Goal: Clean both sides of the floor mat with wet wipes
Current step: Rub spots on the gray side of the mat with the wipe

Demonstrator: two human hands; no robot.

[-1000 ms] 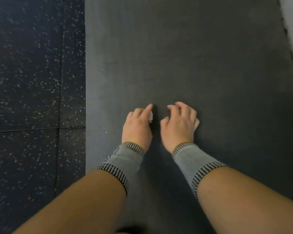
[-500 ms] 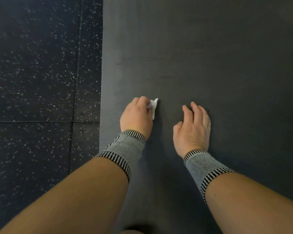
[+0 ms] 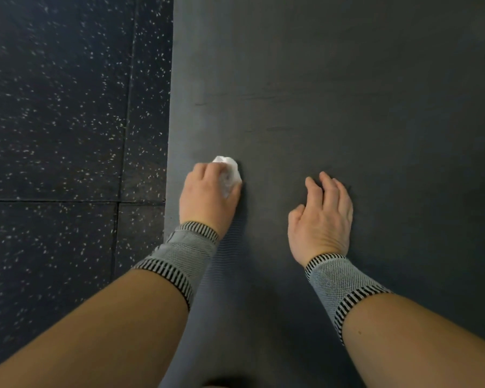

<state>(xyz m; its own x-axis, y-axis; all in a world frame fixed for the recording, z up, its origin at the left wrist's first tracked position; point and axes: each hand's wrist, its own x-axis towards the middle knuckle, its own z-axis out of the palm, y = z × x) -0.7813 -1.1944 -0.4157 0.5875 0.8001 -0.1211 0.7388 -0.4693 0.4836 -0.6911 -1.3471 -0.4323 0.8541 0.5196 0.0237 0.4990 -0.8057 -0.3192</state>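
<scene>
Head view: hands parted since a second ago — left hand clutching balled wet wipe near floor mat left edge, right hand flat, fingers loose, bracing — wiping likely underway, upper side only.

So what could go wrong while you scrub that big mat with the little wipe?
The small crumpled white wet wipe sits bunched in the left hand, so each pass probably covers only a thin strip and spots of the large dark grey rubber floor mat may get missed. It is close to the mat's left edge, so it might slide onto the dark speckled floor tiles and pick up grit. The right hand rests flat on the mat and could leave marks on a cleaned patch.
</scene>
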